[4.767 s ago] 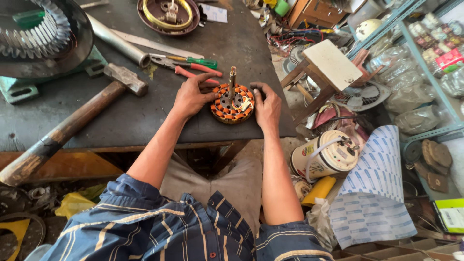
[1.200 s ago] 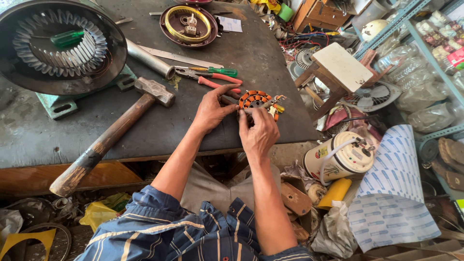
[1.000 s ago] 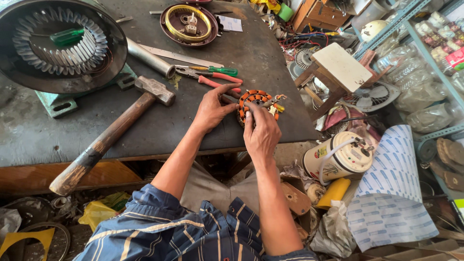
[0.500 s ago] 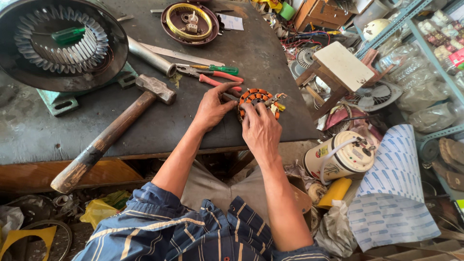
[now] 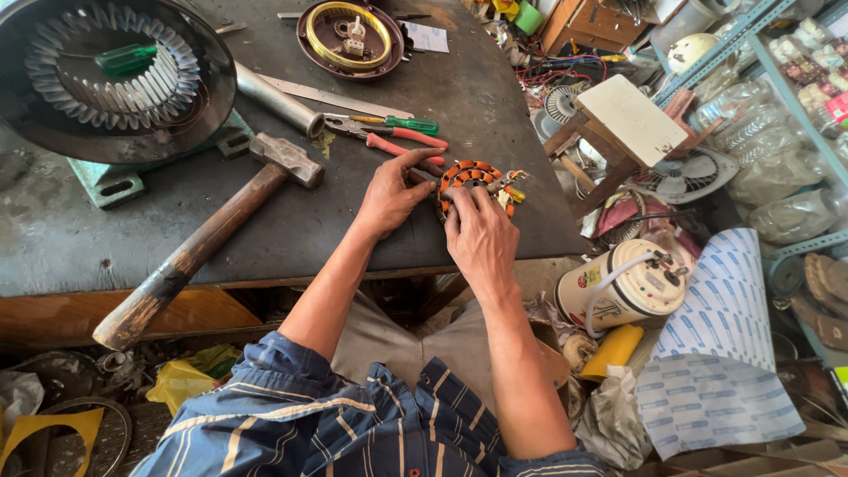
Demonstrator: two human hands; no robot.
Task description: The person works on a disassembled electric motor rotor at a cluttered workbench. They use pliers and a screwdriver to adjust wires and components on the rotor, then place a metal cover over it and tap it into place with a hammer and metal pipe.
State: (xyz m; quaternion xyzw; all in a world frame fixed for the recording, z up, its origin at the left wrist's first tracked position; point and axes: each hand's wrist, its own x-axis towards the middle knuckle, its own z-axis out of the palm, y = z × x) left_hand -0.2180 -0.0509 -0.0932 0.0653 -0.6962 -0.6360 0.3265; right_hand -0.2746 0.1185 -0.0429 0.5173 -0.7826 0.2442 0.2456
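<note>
A round stator with orange copper windings (image 5: 484, 172) lies flat on the dark workbench (image 5: 442, 88), near its front right corner. My left hand (image 5: 393, 190) grips its left side, thumb and fingers curled on the rim. From the near side my right hand (image 5: 481, 238) lies over it, fingertips pressed on the coils. Short coloured wire ends (image 5: 512, 185) stick out at its right. Much of the stator is hidden under both hands.
A big hammer (image 5: 212, 234) lies diagonally left of my hands. Red-handled pliers (image 5: 389, 137), a green screwdriver (image 5: 406, 124) and a metal pipe (image 5: 274, 97) lie behind. A large fan housing (image 5: 106, 75) and a round rotor cover (image 5: 351, 35) sit further back. Clutter fills the floor at right.
The stator went from standing up between my hands to lying flat. My right hand has shifted over its top; in the last second both hands barely move.
</note>
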